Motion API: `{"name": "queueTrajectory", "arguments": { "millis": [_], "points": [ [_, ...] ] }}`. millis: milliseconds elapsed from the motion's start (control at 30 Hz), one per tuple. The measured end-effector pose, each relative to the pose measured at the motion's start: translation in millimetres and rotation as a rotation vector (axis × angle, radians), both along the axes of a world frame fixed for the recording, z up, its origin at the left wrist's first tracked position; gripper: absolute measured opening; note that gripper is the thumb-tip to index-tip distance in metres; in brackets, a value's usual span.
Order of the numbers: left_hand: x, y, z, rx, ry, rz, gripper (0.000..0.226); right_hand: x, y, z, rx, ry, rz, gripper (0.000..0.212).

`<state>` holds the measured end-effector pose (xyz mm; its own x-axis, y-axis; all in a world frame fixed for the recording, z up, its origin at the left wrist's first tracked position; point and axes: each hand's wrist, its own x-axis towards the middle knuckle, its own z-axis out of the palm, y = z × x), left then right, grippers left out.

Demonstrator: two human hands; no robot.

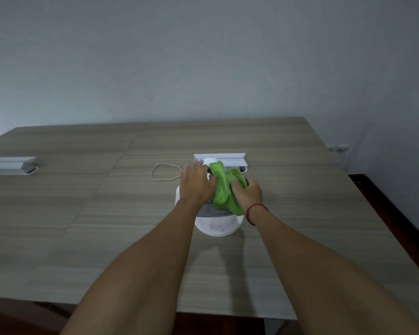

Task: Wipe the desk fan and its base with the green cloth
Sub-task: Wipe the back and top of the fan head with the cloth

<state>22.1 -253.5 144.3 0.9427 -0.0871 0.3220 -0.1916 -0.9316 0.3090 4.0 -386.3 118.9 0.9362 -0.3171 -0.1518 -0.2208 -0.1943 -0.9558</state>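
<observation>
1. The desk fan [215, 211] stands mid-tabletop [107, 213].
2. The right hand [248, 193] presses the green cloth [221, 187] on top of it.
3. At 9 o'clock, the left hand [195, 182] clasps the fan.

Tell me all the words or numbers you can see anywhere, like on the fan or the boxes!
None can be read.
Desk fan: faint pinkish marks on its white base, too blurred to tell whether they are letters.
White tray behind the fan: no print visible.
Grey box at the left: no print visible.
Green cloth: plain.
</observation>
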Motion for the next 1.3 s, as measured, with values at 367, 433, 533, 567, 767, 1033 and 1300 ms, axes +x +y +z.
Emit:
{"name": "queueTrajectory", "arguments": {
  "millis": [367, 433, 533, 567, 767, 1033, 1300],
  "points": [
    [-3, -7, 10, 0.053, 0.031, 0.071, 0.040, 9, -23, 10, -0.074, 0.028, 0.045, 0.040],
    [-5, -8, 17, -0.043, -0.018, 0.102, 0.041, 12, -24, 23, 0.031, -0.043, 0.081, 0.033],
    [-10, -12, 33, -0.251, -0.078, 0.155, 0.046, 17, -22, 48, 0.238, -0.057, 0.130, 0.025],
    [-11, -13, 38, -0.338, -0.075, 0.159, 0.049, 19, -20, 56, 0.311, -0.054, 0.156, 0.024],
    [-8, -13, 63, -1.050, 0.343, 0.264, 0.079, 19, 0, 87, 0.613, -0.086, 0.322, 0.011],
    [-17, 2, 64, -1.337, 0.416, 0.196, 0.019, 22, 4, 70, 0.321, -0.105, 0.229, 0.025],
    [-19, 10, 23, -0.681, 0.225, 0.242, 0.050, 25, 7, 37, -0.067, -0.086, 0.168, 0.024]
  ]
}}
